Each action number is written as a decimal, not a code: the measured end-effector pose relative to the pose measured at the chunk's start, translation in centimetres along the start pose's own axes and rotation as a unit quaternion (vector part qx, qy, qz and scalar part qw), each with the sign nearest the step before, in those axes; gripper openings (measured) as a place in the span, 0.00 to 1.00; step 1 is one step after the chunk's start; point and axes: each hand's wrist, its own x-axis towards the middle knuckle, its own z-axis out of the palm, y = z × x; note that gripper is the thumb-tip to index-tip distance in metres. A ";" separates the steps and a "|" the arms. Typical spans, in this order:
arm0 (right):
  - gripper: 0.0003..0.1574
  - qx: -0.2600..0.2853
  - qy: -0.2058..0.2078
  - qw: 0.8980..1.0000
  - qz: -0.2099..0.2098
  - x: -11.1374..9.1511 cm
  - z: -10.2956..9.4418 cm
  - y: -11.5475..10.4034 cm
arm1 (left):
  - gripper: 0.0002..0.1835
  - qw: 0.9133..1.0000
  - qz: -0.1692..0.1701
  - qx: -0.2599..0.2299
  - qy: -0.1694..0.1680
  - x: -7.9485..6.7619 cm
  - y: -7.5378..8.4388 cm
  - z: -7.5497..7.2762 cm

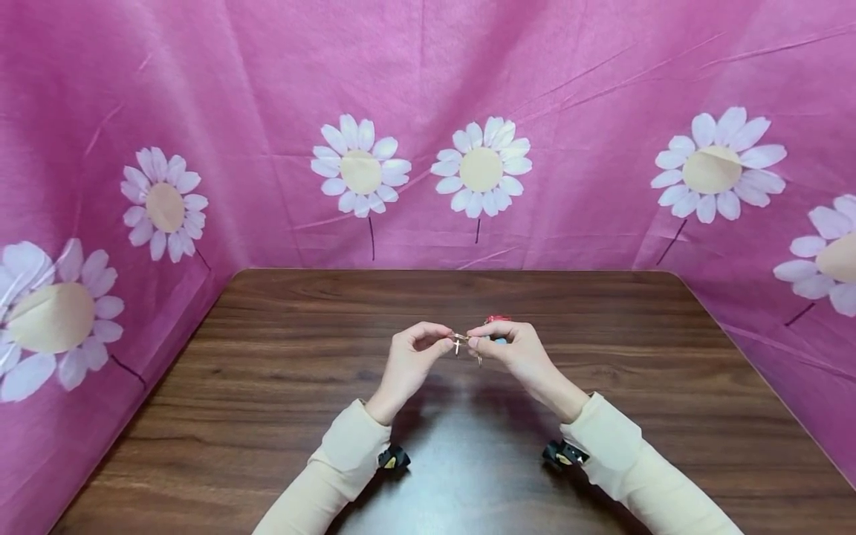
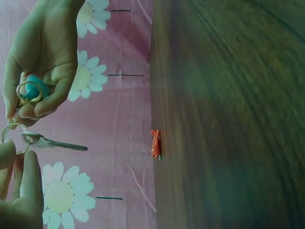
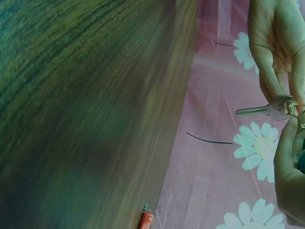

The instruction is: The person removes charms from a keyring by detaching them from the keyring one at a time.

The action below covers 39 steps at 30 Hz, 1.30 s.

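Above the table, both hands meet at a metal key ring (image 2: 5,131). My left hand (image 1: 416,358) pinches the ring between thumb and fingertips. A silver key (image 2: 66,145) hangs from it, its blade pointing down. My right hand (image 1: 528,358) pinches small gold-coloured hardware at the ring's other side. Against the right palm and curled fingers sits a teal keychain piece (image 2: 37,87) with a gold ring (image 2: 20,89). Fingertips partly hide where the gold hardware and key ring meet, so I cannot tell whether they are joined.
Behind the right hand, on the brown wooden table (image 1: 267,386), lies a small orange-red object with a green tip (image 2: 156,144). Pink cloth (image 1: 421,59) printed with white daisies hangs around the back and sides. Dark wrist cameras (image 1: 393,458) sit below both cuffs.
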 end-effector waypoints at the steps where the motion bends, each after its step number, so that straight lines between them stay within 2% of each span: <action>1: 0.21 -0.004 0.000 1.000 0.000 0.0 0.0 0.1 | 0.10 1.000 -0.002 0.007 -0.003 0.0 0.1 0.0; 4: 0.18 -0.040 -0.002 0.999 -0.018 0.0 -0.1 0.3 | 0.09 0.999 0.005 0.046 -0.018 -0.1 0.9 0.0; 7: 0.13 -0.092 -0.014 0.995 -0.048 -0.1 0.0 0.7 | 0.07 0.993 0.038 0.104 -0.026 -0.6 1.9 0.1; 10: 0.11 -0.122 -0.029 0.990 -0.069 -0.2 0.3 1.0 | 0.05 0.987 0.067 0.142 -0.017 -1.0 2.8 0.1; 12: 0.12 -0.121 -0.030 0.990 -0.066 -0.2 0.4 1.0 | 0.05 0.987 0.071 0.144 -0.012 -1.1 3.0 0.1; 16: 0.14 -0.117 -0.025 0.991 -0.056 -0.5 0.3 0.9 | 0.05 0.991 0.053 0.124 -0.012 -1.1 2.9 0.0; 21: 0.13 -0.118 -0.013 0.988 -0.103 -0.6 0.0 1.2 | 0.06 0.993 0.042 0.107 -0.006 -1.1 2.6 -0.1; 23: 0.14 -0.098 -0.005 0.988 -0.116 -0.6 -0.1 1.5 | 0.06 0.995 0.037 0.093 -0.006 -1.0 2.5 -0.1; 25: 0.15 -0.068 -0.002 0.991 -0.112 -0.5 -0.2 1.6 | 0.06 0.997 0.029 0.072 -0.007 -0.8 2.3 -0.1; 31: 0.23 0.024 -0.006 0.998 -0.064 -0.3 -0.6 1.4 | 0.07 0.999 0.025 0.035 -0.002 -0.7 2.3 -0.1; 36: 0.16 0.077 -0.015 0.997 -0.018 -0.4 -0.8 1.1 | 0.07 0.999 0.032 0.028 0.008 -0.7 2.3 -0.1; 39: 0.18 0.100 -0.012 0.995 -0.015 -0.4 -0.9 0.9 | 0.07 0.999 0.038 0.018 0.020 -0.4 1.5 -0.1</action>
